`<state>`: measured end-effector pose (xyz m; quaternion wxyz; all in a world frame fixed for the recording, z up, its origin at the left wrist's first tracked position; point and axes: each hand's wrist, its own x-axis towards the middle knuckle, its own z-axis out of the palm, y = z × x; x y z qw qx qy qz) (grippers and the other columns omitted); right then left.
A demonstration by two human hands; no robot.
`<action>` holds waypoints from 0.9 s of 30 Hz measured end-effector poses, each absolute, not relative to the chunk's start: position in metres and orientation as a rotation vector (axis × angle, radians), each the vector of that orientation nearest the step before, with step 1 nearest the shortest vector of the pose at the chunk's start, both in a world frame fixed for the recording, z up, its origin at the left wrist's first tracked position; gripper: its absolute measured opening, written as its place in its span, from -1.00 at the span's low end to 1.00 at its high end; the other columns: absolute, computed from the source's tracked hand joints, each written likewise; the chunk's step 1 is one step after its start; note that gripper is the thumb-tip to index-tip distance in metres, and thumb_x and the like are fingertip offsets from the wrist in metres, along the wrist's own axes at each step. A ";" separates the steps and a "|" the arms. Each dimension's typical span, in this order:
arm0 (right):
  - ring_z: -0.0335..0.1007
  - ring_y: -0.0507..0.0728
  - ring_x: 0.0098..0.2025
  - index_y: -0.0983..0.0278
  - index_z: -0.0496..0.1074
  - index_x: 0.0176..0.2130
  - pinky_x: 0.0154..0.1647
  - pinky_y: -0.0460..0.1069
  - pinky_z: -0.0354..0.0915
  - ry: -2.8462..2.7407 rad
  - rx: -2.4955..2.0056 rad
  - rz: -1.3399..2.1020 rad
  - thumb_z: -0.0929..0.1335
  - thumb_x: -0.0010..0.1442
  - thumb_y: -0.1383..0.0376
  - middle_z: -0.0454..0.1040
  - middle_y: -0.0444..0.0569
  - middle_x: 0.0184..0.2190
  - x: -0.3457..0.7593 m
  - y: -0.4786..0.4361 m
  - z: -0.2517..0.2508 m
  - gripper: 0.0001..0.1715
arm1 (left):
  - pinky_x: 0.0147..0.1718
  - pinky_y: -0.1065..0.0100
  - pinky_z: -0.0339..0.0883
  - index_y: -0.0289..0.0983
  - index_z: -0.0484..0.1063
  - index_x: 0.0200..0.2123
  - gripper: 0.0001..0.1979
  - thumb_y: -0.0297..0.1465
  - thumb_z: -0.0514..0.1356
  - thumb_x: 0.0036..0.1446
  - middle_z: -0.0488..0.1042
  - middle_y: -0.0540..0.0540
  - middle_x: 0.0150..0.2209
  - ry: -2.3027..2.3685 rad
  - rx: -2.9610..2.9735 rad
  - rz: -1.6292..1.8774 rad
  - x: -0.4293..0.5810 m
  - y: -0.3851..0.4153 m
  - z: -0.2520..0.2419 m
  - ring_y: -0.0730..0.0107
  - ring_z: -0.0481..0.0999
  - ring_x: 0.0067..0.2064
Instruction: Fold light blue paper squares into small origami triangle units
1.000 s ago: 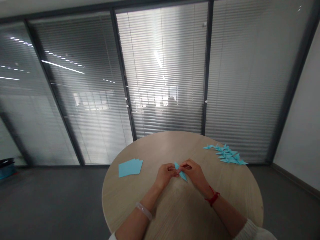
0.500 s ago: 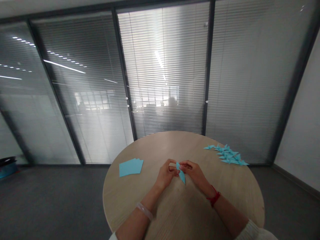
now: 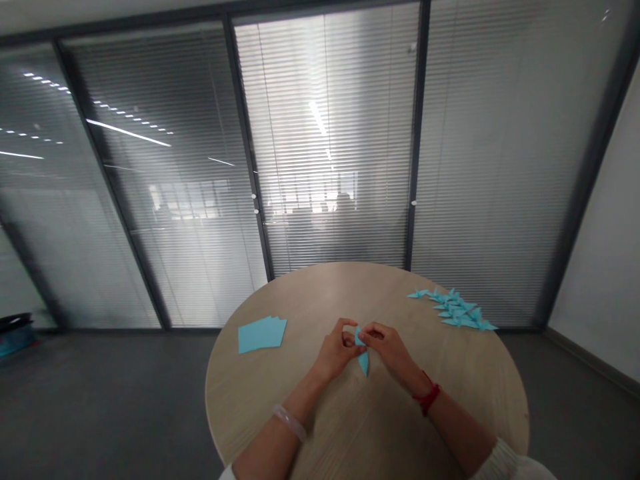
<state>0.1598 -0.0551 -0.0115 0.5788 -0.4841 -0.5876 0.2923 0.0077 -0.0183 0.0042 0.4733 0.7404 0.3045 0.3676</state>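
A narrow piece of folded light-blue paper (image 3: pixel 363 363) is held up between my two hands over the middle of the round table. My left hand (image 3: pixel 340 348) pinches it from the left, thumb across its middle. From the right, my right hand (image 3: pixel 386 341) grips its upper part with thumb and fingertips. The paper's lower end tapers to a point that hangs toward me. My fingers cover part of its middle and top, so the folds there are hidden.
A slightly fanned stack of blue paper sheets (image 3: pixel 262 335) lies on the wooden table (image 3: pixel 320 293) at the left. Several folded blue paper cranes (image 3: pixel 457 311) are clustered near the right edge. Glass partitions with blinds (image 3: pixel 330 133) stand behind the table.
The folded paper has turned a little more upright, its lower tip shifting slightly down and left. My left thumb has moved across the paper. The stack and the cranes are unmoved.
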 end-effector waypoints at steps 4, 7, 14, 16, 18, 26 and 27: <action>0.36 0.09 -0.43 0.33 0.51 -0.42 -0.40 -0.08 0.23 -1.397 -1.123 0.716 0.38 0.00 0.02 0.49 -0.07 -0.50 0.159 -0.058 -0.007 -0.60 | -0.54 0.52 0.07 -0.26 0.21 -0.14 -0.51 -0.46 0.30 -0.18 0.27 0.19 -0.61 0.699 1.785 0.813 0.007 -0.021 0.005 0.59 0.25 -0.57; 0.35 0.09 -0.46 0.32 0.50 -0.47 -0.43 -0.07 0.22 -1.378 -1.165 0.699 0.38 -0.01 0.02 0.47 -0.07 -0.54 0.162 -0.058 -0.005 -0.60 | -0.53 0.52 0.08 -0.26 0.24 -0.14 -0.51 -0.46 0.31 -0.19 0.29 0.18 -0.59 0.676 1.772 0.821 0.008 -0.019 0.002 0.59 0.27 -0.55; 0.39 0.12 -0.48 0.32 0.46 -0.46 -0.44 -0.05 0.25 -1.167 -1.183 0.715 0.40 -0.07 0.01 0.47 -0.05 -0.57 0.170 -0.053 -0.008 -0.60 | -0.45 0.49 0.24 -0.28 0.29 -0.18 -0.56 -0.36 0.33 -0.16 0.41 0.09 -0.53 0.659 1.615 0.930 0.008 -0.012 0.002 0.55 0.39 -0.49; 0.40 0.13 -0.47 0.31 0.45 -0.45 -0.44 -0.04 0.26 -1.138 -1.172 0.740 0.41 -0.09 0.00 0.48 -0.04 -0.56 0.171 -0.053 -0.008 -0.58 | -0.36 0.40 0.34 -0.29 0.31 -0.21 -0.57 -0.27 0.34 -0.15 0.47 0.02 -0.47 0.656 1.493 0.937 0.007 -0.013 0.004 0.45 0.48 -0.40; 0.41 0.14 -0.47 0.31 0.44 -0.45 -0.43 -0.04 0.27 -1.153 -1.171 0.736 0.41 -0.09 -0.01 0.48 -0.04 -0.56 0.171 -0.053 -0.009 -0.58 | -0.27 0.30 0.39 -0.30 0.33 -0.25 -0.56 -0.21 0.35 -0.18 0.51 -0.04 -0.41 0.652 1.391 0.896 0.007 -0.015 0.006 0.35 0.53 -0.32; 0.39 0.11 -0.49 0.29 0.44 -0.44 -0.43 -0.05 0.25 -1.274 -1.198 0.634 0.37 0.01 0.04 0.47 -0.07 -0.58 0.168 -0.053 -0.013 -0.65 | -0.39 0.30 0.45 -0.36 0.39 -0.41 -0.55 -0.23 0.43 -0.34 0.54 -0.10 -0.53 0.714 1.370 0.901 0.007 -0.015 0.008 0.30 0.55 -0.47; 0.39 0.11 -0.48 0.29 0.43 -0.43 -0.42 -0.05 0.25 -1.284 -1.191 0.626 0.36 0.02 0.04 0.47 -0.07 -0.57 0.168 -0.053 -0.013 -0.66 | -0.39 0.30 0.45 -0.36 0.39 -0.41 -0.55 -0.22 0.43 -0.35 0.54 -0.10 -0.53 0.710 1.369 0.900 0.007 -0.015 0.008 0.30 0.56 -0.46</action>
